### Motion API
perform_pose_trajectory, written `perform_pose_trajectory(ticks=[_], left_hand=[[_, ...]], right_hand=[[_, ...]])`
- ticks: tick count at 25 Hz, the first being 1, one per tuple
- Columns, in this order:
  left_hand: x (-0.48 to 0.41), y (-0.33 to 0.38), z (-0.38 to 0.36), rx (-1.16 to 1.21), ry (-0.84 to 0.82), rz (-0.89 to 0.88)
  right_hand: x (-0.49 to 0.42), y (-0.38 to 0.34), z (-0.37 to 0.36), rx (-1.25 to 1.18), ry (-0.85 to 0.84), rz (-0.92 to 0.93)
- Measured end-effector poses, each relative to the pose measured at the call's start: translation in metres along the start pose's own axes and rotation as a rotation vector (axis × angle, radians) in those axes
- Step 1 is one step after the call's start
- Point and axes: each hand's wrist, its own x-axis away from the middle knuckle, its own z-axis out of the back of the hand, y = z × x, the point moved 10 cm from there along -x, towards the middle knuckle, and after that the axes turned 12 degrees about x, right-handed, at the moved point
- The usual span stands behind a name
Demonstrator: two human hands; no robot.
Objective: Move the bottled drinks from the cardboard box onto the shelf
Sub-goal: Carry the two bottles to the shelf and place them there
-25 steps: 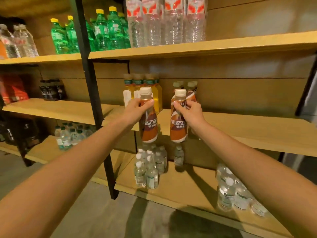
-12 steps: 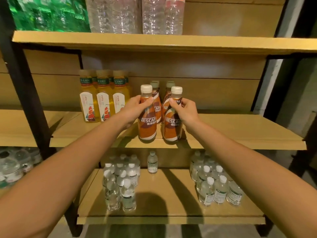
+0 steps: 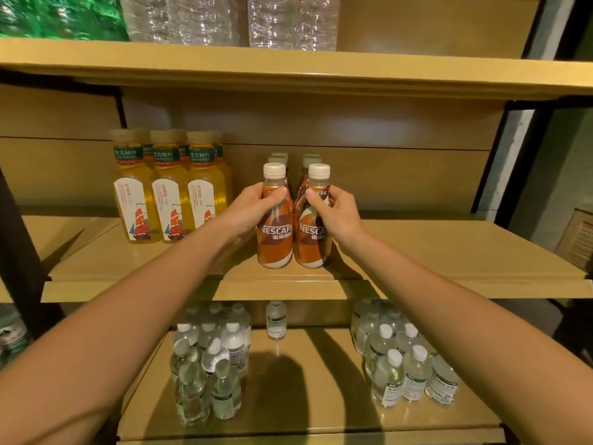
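Two orange-brown Nescafe bottles with white caps stand upright side by side on the middle shelf. My left hand grips the left bottle round its upper body. My right hand grips the right bottle the same way. Behind them stand more Nescafe bottles, mostly hidden. The cardboard box is out of view.
Yellow tea bottles stand to the left on the same shelf. Small water bottles fill the lower shelf in a left cluster and a right cluster, with a single small bottle between them. Clear and green bottles sit on the top shelf.
Both hands carried the two Nescafe bottles forward from the air before the shelf and set them down on the middle shelf in front of the row. My view moved closer and right.
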Motion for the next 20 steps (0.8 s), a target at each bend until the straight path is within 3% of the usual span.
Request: perform_pose_trajectory(ticks=[6, 10, 12, 15, 17, 20], left_hand=[[-0.002, -0.001, -0.002, 0.018, 0.025, -0.093], [0.018, -0.003, 0.024, 0.135, 0.240, -0.153], [0.032, -0.024, 0.037, -0.142, 0.310, -0.109], [0.042, -0.065, 0.023, -0.693, 0.183, 0.037], [0.037, -0.079, 0.013, -0.867, 0.140, 0.077], [0.025, -0.085, 0.011, -0.992, 0.159, 0.082]], right_hand=[[0.001, -0.002, -0.005, 0.021, -0.003, 0.088], [0.010, 0.013, 0.012, -0.030, 0.080, 0.063], [0.018, 0.035, 0.018, 0.073, 0.088, 0.035], [0.034, 0.064, -0.010, 0.533, -0.138, -0.006], [0.037, 0.069, -0.022, 0.747, -0.165, 0.015], [0.031, 0.067, -0.020, 0.803, -0.072, 0.020]])
